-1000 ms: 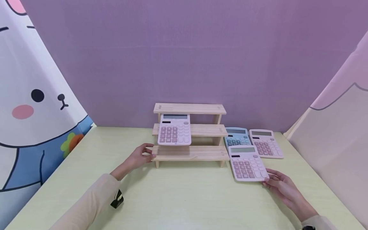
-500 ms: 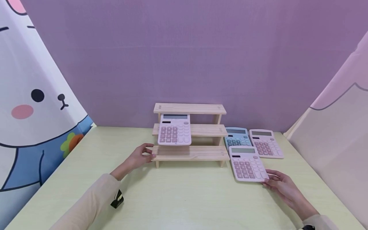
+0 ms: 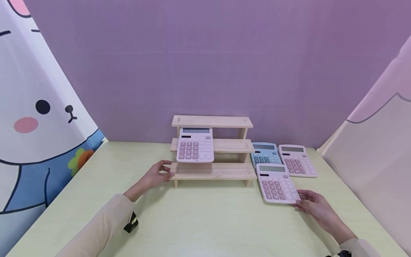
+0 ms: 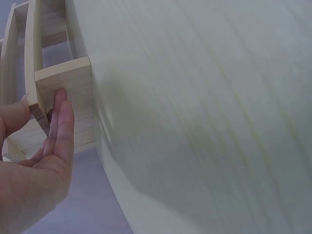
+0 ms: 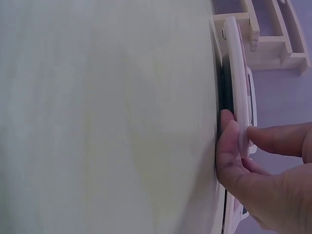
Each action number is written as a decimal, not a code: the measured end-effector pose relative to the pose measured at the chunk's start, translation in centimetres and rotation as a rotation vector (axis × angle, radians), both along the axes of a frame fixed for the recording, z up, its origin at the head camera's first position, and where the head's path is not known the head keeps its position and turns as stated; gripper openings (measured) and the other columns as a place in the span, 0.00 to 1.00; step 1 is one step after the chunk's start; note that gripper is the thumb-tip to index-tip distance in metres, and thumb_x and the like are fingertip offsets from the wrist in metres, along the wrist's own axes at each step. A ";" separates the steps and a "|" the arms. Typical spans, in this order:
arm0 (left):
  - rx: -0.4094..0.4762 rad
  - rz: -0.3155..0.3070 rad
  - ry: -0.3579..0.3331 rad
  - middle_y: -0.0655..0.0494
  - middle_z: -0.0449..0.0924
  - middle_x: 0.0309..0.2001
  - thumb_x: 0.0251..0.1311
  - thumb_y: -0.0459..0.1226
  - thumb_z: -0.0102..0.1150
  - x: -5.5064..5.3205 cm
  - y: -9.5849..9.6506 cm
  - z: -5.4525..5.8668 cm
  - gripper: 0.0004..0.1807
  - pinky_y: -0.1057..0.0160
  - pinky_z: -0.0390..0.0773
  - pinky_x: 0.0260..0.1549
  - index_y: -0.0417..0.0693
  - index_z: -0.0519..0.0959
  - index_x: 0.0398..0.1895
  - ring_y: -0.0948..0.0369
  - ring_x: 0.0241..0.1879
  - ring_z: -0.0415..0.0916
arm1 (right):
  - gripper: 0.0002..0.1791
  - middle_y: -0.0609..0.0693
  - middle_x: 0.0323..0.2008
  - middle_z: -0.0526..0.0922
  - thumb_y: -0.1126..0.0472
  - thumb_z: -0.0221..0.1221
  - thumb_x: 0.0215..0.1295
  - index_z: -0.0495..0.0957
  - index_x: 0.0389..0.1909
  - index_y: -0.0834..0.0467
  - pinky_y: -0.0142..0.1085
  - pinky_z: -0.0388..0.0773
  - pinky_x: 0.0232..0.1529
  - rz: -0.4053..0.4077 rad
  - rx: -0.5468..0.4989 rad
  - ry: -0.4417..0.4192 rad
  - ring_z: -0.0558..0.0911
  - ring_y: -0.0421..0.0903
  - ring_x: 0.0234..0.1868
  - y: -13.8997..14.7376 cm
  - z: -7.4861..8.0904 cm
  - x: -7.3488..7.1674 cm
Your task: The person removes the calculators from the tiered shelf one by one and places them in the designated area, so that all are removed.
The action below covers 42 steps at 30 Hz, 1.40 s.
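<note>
A three-step wooden shelf (image 3: 212,172) stands on the table, and a pink calculator (image 3: 194,145) leans on its middle step. My left hand (image 3: 157,175) pinches the left end of the lowest step; in the left wrist view the thumb lies on the board and the fingers (image 4: 62,126) reach beneath it. To the right of the shelf, my right hand (image 3: 316,210) pinches the lower right corner of a second pink calculator (image 3: 277,185). In the right wrist view this calculator (image 5: 238,83) is seen edge-on, thumb on its face and fingers underneath.
Behind the held calculator lies a blue calculator (image 3: 265,153), partly covered by it. Another pink calculator (image 3: 297,160) lies beside that one on the right. A purple cloth (image 3: 205,64) closes off the table's back, with printed cloths at both sides.
The held pink calculator and my right hand have shifted very slightly to the right and down. My left hand and the shelf stay as they were.
</note>
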<state>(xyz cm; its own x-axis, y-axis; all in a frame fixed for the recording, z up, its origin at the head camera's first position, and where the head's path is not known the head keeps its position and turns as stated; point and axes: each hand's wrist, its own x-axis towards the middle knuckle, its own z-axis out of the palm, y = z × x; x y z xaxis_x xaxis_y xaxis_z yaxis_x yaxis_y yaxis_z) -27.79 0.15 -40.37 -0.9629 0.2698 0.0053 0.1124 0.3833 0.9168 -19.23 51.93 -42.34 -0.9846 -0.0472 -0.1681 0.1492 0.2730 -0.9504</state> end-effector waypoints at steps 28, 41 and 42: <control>0.002 0.013 -0.012 0.35 0.69 0.46 0.60 0.28 0.52 0.2 0.1 0.2 0.28 0.59 0.83 0.42 0.30 0.57 0.62 0.61 0.36 0.76 | 0.28 0.63 0.43 0.71 0.73 0.49 0.59 0.53 0.58 0.80 0.30 0.81 0.32 0.013 0.233 0.019 0.80 0.39 0.32 -0.2 0.5 0.0; 0.005 0.007 -0.005 0.36 0.69 0.45 0.60 0.29 0.52 0.2 0.1 0.1 0.28 0.59 0.83 0.42 0.30 0.57 0.62 0.62 0.35 0.76 | 0.29 0.61 0.43 0.72 0.71 0.50 0.59 0.54 0.59 0.79 0.28 0.75 0.25 0.028 0.231 0.000 0.79 0.38 0.31 0.3 0.4 0.1; 0.007 0.008 -0.005 0.36 0.69 0.45 0.60 0.28 0.52 0.2 0.1 0.1 0.28 0.59 0.83 0.42 0.30 0.57 0.62 0.62 0.35 0.76 | 0.29 0.61 0.43 0.72 0.71 0.50 0.59 0.54 0.59 0.79 0.28 0.75 0.25 0.030 0.229 -0.002 0.79 0.38 0.31 0.3 0.4 0.1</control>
